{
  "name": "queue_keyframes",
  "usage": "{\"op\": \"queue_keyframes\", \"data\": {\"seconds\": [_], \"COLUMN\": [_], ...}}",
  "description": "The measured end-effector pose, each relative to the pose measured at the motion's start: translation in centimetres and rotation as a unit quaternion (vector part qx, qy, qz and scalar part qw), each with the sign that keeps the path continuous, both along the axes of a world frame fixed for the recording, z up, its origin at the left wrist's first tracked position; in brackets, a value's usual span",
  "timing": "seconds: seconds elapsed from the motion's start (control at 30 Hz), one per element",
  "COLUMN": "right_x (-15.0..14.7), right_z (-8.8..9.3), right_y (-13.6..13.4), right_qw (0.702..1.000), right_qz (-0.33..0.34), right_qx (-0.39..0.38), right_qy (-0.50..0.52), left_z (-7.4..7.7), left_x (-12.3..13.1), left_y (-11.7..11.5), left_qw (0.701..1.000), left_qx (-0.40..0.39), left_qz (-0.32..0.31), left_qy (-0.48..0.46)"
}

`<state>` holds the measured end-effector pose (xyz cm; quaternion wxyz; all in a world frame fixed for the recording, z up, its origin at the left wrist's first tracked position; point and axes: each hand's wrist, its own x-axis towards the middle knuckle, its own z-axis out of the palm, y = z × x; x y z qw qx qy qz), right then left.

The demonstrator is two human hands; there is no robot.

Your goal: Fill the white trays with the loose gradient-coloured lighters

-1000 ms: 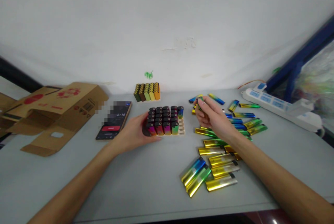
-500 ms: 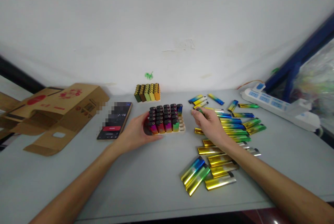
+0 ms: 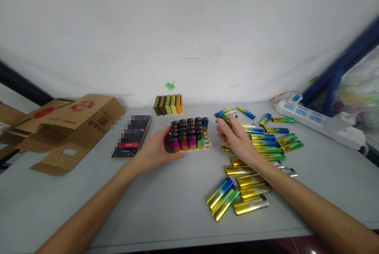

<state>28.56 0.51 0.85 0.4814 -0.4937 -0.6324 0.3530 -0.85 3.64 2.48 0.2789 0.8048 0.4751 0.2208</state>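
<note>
A tray of upright lighters (image 3: 189,135) with black caps stands mid-table. My left hand (image 3: 155,149) rests against the tray's left side, fingers curled round its near corner. My right hand (image 3: 233,137) is just right of the tray, fingers pinched on a green lighter (image 3: 222,119) held a little above the table. Many loose metallic lighters (image 3: 254,155) in gold, green and blue lie scattered under and around my right forearm.
A second small block of lighters (image 3: 168,105) stands by the wall. A phone (image 3: 132,135) lies left of the tray, beyond it an open cardboard box (image 3: 68,127). A white power strip (image 3: 316,121) runs along the far right.
My right hand dipped to the loose lighters and has risen again with a green lighter, moving slightly left toward the tray. My left hand stayed on the tray.
</note>
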Motion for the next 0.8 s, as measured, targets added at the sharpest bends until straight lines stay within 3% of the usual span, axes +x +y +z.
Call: {"op": "queue_keyframes", "data": {"seconds": [0.17, 0.4, 0.5, 0.8], "right_x": [0.09, 0.11, 0.16, 0.56], "right_z": [0.14, 0.40, 0.21, 0.72], "right_y": [0.00, -0.01, 0.07, 0.57], "right_qw": [0.998, 0.998, 0.997, 0.984], "right_qz": [0.034, -0.006, -0.021, 0.024], "right_qx": [0.044, 0.055, 0.071, 0.119], "right_qy": [0.014, 0.006, -0.018, -0.130], "left_z": [0.24, 0.12, 0.15, -0.05], "left_x": [0.05, -0.01, -0.03, -0.12], "left_y": [-0.03, 0.03, 0.02, 0.04], "left_qw": [1.000, 1.000, 1.000, 1.000], "left_qx": [0.002, 0.002, 0.003, 0.000], "left_qz": [0.001, 0.006, -0.001, -0.003], "left_qy": [0.009, 0.021, 0.020, 0.015]}}
